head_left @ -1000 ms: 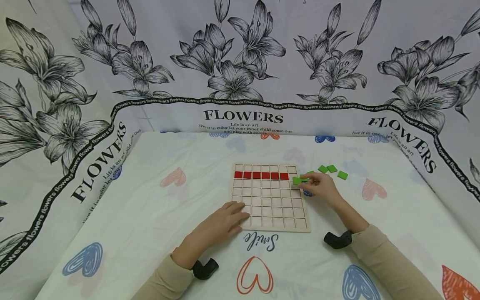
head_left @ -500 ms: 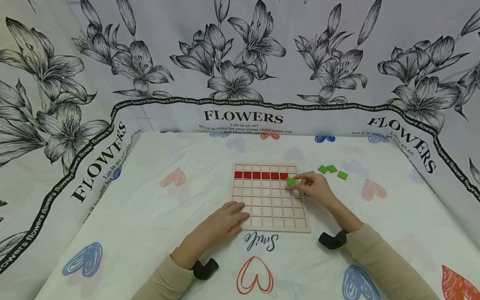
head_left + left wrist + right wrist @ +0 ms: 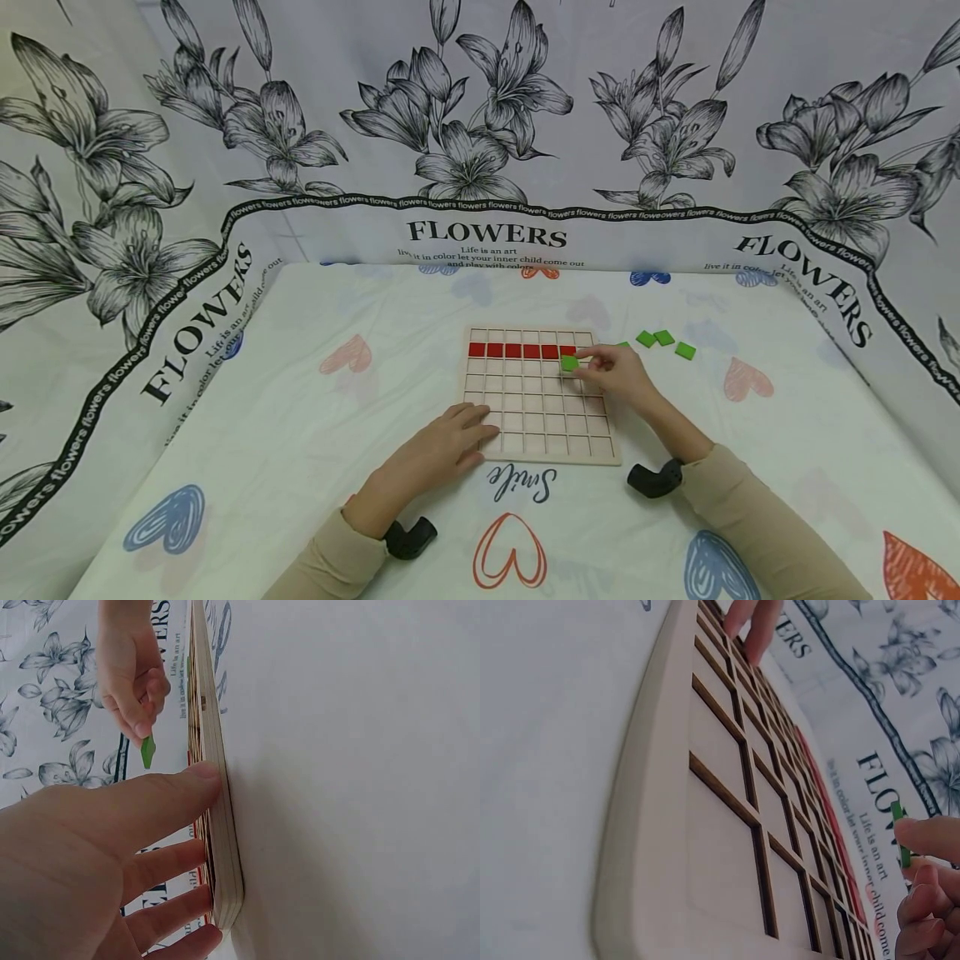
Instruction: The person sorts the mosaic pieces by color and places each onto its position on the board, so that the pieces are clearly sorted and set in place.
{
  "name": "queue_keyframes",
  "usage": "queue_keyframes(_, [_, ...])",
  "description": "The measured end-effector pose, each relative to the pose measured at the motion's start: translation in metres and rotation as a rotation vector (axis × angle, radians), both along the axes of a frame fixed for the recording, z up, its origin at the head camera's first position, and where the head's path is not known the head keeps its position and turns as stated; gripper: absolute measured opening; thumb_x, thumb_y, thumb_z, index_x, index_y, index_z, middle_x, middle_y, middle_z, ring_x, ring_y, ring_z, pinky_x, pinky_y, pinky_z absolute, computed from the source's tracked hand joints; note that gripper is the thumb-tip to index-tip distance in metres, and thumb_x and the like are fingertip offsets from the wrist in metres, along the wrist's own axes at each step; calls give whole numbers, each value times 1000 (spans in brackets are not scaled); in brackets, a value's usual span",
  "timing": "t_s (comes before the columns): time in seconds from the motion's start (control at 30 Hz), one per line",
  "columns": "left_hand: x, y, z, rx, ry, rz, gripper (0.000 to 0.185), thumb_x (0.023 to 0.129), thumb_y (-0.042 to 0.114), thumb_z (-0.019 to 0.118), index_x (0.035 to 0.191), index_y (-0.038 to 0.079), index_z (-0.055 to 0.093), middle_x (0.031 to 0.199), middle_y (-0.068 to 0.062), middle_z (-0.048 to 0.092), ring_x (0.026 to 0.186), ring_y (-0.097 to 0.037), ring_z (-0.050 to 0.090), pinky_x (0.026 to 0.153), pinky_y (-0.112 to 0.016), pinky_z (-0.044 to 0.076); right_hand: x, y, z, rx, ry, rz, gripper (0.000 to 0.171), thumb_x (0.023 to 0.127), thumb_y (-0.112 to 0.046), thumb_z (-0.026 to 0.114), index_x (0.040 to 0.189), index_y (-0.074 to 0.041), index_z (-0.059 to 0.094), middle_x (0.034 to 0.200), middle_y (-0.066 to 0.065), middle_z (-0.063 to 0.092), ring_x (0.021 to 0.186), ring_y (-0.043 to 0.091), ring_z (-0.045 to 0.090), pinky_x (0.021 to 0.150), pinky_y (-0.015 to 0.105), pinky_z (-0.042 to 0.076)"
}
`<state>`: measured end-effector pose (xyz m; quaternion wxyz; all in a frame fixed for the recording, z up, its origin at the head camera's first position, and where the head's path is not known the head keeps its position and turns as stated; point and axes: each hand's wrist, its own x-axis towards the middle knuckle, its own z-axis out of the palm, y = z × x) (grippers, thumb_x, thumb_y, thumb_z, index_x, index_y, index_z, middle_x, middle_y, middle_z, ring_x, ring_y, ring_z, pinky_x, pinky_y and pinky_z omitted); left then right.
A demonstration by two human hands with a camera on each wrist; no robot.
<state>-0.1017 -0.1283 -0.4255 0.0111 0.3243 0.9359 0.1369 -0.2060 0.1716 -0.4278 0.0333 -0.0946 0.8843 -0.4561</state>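
Observation:
A wooden grid board (image 3: 534, 421) lies on the cloth, with a row of red square tiles (image 3: 513, 351) set in its second row from the back. My right hand (image 3: 622, 375) pinches a green square tile (image 3: 569, 363) between thumb and fingers, above the board just in front of the red row's right end. In the right wrist view this green tile (image 3: 900, 834) is seen edge-on, raised off the board. My left hand (image 3: 442, 442) rests on the board's front left edge with straight fingers; the left wrist view shows its thumb (image 3: 172, 796) against the board's side.
Several loose green tiles (image 3: 663, 337) lie on the cloth right of the board's far corner, one partly behind my right hand. The heart-printed cloth (image 3: 337, 308) covers the table. A flower-printed curtain (image 3: 480, 167) stands behind it. Each wrist carries a black device (image 3: 411, 537).
My right hand has moved left with the green tile, from the board's right edge to over the grid near the red row's end. My left hand has stayed in place.

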Motion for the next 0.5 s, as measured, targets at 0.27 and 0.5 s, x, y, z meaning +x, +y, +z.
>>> queue_keyframes(0.27, [0,0,0,-6,-10,0,37,93,23,62,129,16,61,143,-11,53,134,-30,48,109,-44,46,0,-9,0,-21,-13,15,34,82,-16,76,109,3,69,71,1,57,60,4,45,49,17,38])
queue_keyframes(0.5, [0,0,0,-11,-11,0,37,93,23,62,130,16,61,143,-11,52,134,-30,47,109,-43,46,2,-18,2,-37,-31,21,33,83,-15,75,110,2,68,71,2,57,59,5,45,49,17,39])
